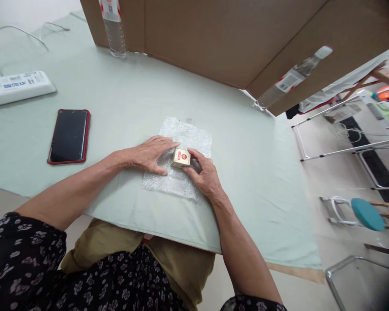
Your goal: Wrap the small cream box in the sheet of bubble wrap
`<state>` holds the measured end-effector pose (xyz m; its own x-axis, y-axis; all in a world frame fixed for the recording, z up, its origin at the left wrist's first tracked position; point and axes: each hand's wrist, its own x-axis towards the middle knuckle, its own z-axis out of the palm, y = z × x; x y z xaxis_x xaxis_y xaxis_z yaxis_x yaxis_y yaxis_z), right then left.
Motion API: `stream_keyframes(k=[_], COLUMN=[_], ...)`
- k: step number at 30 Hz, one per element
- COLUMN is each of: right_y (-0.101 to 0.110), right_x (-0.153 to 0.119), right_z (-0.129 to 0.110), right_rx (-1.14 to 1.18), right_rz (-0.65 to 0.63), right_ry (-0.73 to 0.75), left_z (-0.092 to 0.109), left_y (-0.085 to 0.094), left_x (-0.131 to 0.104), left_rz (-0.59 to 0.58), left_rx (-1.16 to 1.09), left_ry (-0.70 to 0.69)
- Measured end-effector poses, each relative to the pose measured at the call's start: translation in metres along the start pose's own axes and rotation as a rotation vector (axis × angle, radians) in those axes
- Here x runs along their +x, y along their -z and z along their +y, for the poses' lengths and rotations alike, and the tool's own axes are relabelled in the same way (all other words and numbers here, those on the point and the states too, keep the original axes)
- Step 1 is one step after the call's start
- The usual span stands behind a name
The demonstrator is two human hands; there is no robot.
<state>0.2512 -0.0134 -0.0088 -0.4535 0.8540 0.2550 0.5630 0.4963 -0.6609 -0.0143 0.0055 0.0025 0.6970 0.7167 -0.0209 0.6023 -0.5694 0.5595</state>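
A small cream box [181, 158] with red print rests on a sheet of bubble wrap [184, 183] on the cloth-covered table. My right hand [205, 173] holds the box at its right side between thumb and fingers. My left hand [149, 155] lies over the left part of the wrap, thumb and fingers spread, just left of the box. Part of the wrap is hidden beneath both hands.
To the left are a phone [69, 136] with a red case and a white power strip [24, 87]. A cardboard panel [194, 39] stands at the back, with one bottle [115, 36] at its left and another bottle [291, 80] at its right. A teal stool [368, 214] is beyond the table's right edge.
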Motion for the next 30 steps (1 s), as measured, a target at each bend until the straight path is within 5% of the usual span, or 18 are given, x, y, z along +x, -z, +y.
stream_keyframes(k=[30], right_y=[-0.0043], right_x=[-0.0014], right_z=[0.002], right_rx=[-0.029], right_rz=[0.031], right_ry=[0.036], left_z=[-0.0028], left_y=[-0.0018], left_x=[0.0002], left_rz=[0.024], left_rx=[-0.008], left_ry=[-0.039])
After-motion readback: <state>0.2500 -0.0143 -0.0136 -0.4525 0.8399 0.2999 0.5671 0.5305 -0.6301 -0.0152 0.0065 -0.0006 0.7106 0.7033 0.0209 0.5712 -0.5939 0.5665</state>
